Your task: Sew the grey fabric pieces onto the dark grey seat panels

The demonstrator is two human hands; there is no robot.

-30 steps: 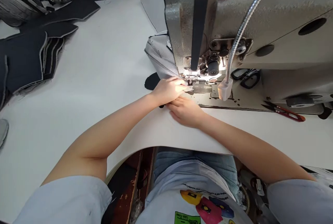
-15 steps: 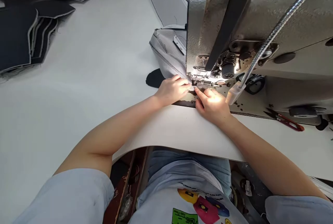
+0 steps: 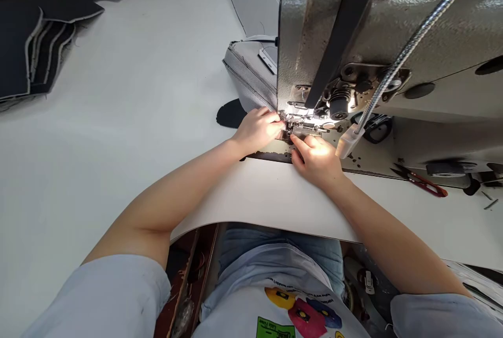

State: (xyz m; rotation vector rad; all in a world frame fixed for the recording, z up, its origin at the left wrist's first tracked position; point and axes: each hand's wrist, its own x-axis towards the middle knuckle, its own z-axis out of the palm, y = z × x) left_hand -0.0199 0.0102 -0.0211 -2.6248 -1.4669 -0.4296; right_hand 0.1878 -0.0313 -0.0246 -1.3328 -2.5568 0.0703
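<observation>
My left hand (image 3: 260,129) is closed on the near end of a grey mesh fabric piece (image 3: 251,73), just left of the needle area of a sewing machine (image 3: 314,29). Dark seam lines run along this fabric, and a small white strip with dark edges lies on it. Part of it is hidden behind the machine head. My right hand (image 3: 317,159) rests on the machine bed, its index finger stretched toward the lit presser foot (image 3: 290,127) and its thumb apart. Whether that fingertip touches fabric is hard to see.
Stacked dark fabric panels (image 3: 19,44) lie at the far left. A flat grey panel (image 3: 253,0) is behind the fabric piece. Red-handled thread snips (image 3: 426,185) lie at right on the white table (image 3: 118,81). A braided lamp neck (image 3: 408,60) hangs over my right hand.
The grey fabric has shifted slightly toward the presser foot, with less of it showing between my fingertips. My left hand stays on it. The whole view has slid a little left.
</observation>
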